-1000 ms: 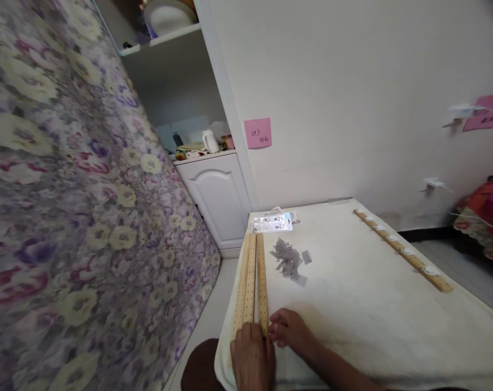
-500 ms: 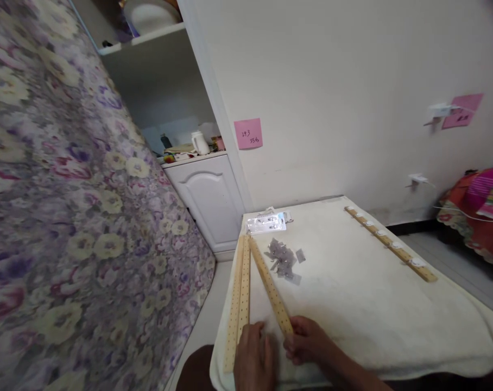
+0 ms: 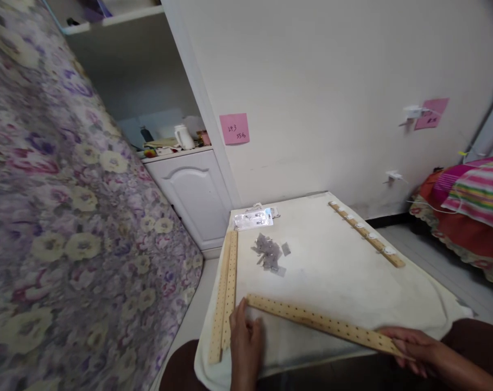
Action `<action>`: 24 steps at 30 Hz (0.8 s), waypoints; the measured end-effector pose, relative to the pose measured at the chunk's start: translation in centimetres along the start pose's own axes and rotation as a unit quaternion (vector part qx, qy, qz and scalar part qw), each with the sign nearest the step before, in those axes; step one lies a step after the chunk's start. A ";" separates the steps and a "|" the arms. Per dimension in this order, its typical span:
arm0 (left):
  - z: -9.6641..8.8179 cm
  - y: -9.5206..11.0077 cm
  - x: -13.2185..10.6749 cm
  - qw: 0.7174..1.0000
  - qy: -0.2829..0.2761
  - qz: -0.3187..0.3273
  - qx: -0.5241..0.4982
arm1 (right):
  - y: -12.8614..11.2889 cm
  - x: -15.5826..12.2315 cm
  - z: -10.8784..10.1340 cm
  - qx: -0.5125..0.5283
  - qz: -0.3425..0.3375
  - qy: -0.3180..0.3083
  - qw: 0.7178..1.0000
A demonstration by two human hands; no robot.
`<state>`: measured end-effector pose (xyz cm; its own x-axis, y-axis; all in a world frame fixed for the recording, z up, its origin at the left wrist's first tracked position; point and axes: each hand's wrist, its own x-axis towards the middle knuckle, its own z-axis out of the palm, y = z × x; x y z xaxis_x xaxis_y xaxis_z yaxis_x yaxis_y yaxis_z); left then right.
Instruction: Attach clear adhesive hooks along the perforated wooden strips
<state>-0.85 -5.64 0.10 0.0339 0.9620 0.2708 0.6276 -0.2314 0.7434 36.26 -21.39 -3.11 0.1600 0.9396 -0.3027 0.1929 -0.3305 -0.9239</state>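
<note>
A long perforated wooden strip (image 3: 311,317) lies slantwise across the near part of the table. My right hand (image 3: 411,347) is closed around its right end. Beside its left end is my left hand (image 3: 245,336), fingers stretched forward and thumb apart; whether it touches the strip I cannot tell. Two more perforated strips (image 3: 224,298) lie side by side along the table's left edge, just left of that hand. Beyond the held strip sits a heap of small grey translucent packets (image 3: 269,252), with one packet (image 3: 286,248) apart on its right.
A clear blister pack (image 3: 253,218) rests at the table's far left corner. Along the right side lies a wooden strip with several white pieces (image 3: 366,233) on it. A pale cloth covers the table (image 3: 311,255). A floral curtain (image 3: 75,228) hangs at left; the wall (image 3: 303,108) stands behind.
The held strip has swung round from pointing away to lying crosswise, as my right hand moved right with its end. My left hand has shifted slightly forward to the strip's other end.
</note>
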 end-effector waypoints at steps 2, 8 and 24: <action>0.6 -0.4 -0.1 0.999 0.004 0.022 0.029 | -0.5 0.1 -0.9 0.020 0.007 -0.020 1.000; 1.8 -1.5 0.6 0.994 0.003 0.049 0.094 | -2.1 1.6 -2.3 -0.084 -0.079 0.089 0.989; 2.6 -1.6 0.3 0.996 0.027 0.032 0.083 | 2.1 4.5 -3.9 -0.238 -0.179 0.184 0.937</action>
<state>0.14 -4.57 -2.56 0.0395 0.9356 0.3509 0.7456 -0.2614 0.6130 41.20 -18.19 -5.51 0.3094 0.9321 0.1884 0.6942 -0.0860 -0.7147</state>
